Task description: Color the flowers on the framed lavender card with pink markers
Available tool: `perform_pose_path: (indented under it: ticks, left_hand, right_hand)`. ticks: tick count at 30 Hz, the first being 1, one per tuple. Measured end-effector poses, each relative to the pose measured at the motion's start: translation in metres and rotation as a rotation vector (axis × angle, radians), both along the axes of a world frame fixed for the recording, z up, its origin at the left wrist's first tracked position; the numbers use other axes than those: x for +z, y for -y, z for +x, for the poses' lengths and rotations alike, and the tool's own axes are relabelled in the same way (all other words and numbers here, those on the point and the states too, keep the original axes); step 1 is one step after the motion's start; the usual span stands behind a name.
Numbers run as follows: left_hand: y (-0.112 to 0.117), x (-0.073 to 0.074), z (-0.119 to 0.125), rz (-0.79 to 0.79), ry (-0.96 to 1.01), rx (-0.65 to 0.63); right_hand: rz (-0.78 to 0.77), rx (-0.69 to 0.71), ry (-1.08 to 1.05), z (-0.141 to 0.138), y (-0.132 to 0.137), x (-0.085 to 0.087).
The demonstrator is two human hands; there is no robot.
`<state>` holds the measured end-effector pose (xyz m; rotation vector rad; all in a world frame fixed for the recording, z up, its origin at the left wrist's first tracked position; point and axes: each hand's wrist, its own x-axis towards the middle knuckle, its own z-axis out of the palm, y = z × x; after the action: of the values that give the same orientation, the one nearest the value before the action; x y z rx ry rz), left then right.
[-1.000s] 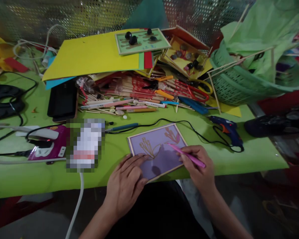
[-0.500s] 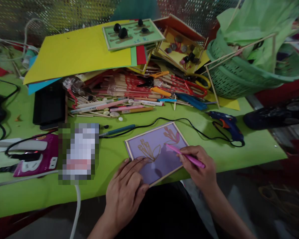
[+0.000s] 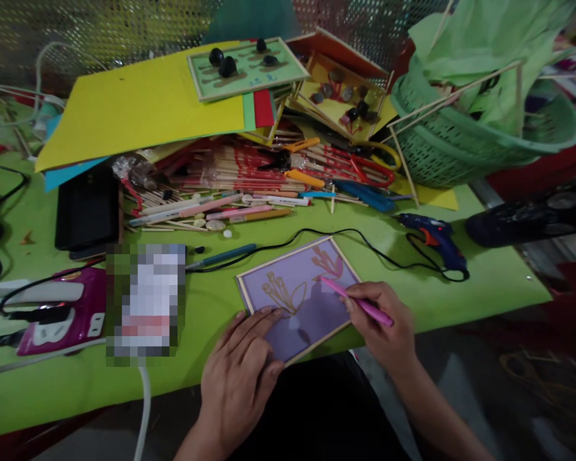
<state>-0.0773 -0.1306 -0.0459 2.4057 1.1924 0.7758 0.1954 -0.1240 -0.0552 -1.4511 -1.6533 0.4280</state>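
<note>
Can't read any wording: can make out only blue marks (image 3: 263, 80) on the green panel (image 3: 249, 64), tiny print on a white pen (image 3: 274, 200), and a pixelated screen (image 3: 151, 288).

My pen (image 3: 377, 312) is pink; my purple panel (image 3: 319, 310) carries golden-brown plant outlines (image 3: 283, 297) inside a pale frame (image 3: 287, 257). My bench (image 3: 502, 278) is lime green, the glue gun (image 3: 445, 248) blue with an orange trigger (image 3: 432, 238).
</note>
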Motion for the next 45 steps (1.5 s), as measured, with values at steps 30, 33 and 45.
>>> perform_pose_path:
  ticks: [30, 33, 45]
  left_hand:
    - [-0.0018, -0.0026, -0.0024, 0.008, -0.033, -0.025]
    - [-0.0028, -0.0013, -0.0019, 0.011, -0.036, -0.025]
    - [-0.0008, -0.0028, -0.0044, 0.01, -0.043, -0.029]
  right_hand:
    - [0.038, -0.123, -0.017, -0.004, 0.0004, -0.0003]
    - [0.059, -0.133, -0.018, -0.0038, 0.0011, -0.001]
    - [0.095, -0.206, -0.083, -0.0057, 0.0031, 0.0001]
